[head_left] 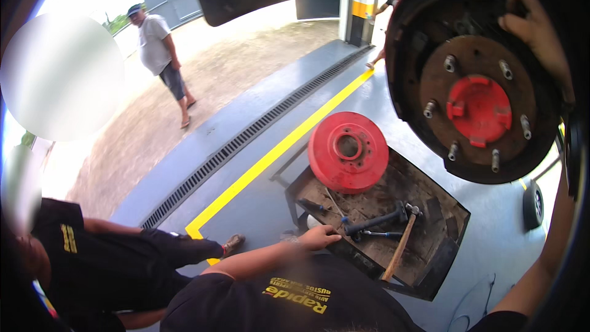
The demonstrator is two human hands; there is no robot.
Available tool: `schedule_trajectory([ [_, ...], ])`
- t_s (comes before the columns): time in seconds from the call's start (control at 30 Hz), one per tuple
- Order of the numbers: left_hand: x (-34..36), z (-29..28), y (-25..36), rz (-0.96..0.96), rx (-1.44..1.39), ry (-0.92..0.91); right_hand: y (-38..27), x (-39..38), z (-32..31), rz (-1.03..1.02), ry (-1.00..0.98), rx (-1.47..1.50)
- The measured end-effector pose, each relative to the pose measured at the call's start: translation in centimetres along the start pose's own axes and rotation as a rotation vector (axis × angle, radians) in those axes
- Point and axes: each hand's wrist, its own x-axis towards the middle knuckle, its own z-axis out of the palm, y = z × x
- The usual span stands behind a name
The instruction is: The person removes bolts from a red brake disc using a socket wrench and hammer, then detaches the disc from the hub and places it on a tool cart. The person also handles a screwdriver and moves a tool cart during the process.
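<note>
At the upper right is a wheel hub (439, 83) with a red centre cap (482, 107), several studs and a dark brake assembly (409, 67) around it. My right hand (534, 27) grips the assembly's upper right part, thumb and finger spread over its inner side. My left hand (321, 237) is at the near left edge of a black metal tray (452, 252), fingers loosely bent and nothing visible in them. A red brake drum (365, 169) rests tilted on the tray's far left corner. Beside my left hand lie a dark-handled hammer (375, 222), a ratchet (384, 234) and a wooden-handled hammer (401, 249).
A co-worker in black (123, 252) is close on my left. Another person (158, 43) stands outside, and a third is partly hidden behind the hub. A floor grate (246, 142) and yellow line (279, 154) cross the grey floor. A wheel (533, 205) stands at right.
</note>
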Motion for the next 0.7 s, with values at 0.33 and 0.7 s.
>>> schedule_trajectory([
  [0.33,2.4,1.1,-2.6,-0.028,-0.112,-0.102,-0.4,-2.0,-2.3,0.119,-0.103,0.189],
  [0.7,3.1,2.2,-2.6,0.004,-0.223,-0.191,2.5,3.7,-0.1,-0.063,-0.216,-0.167],
])
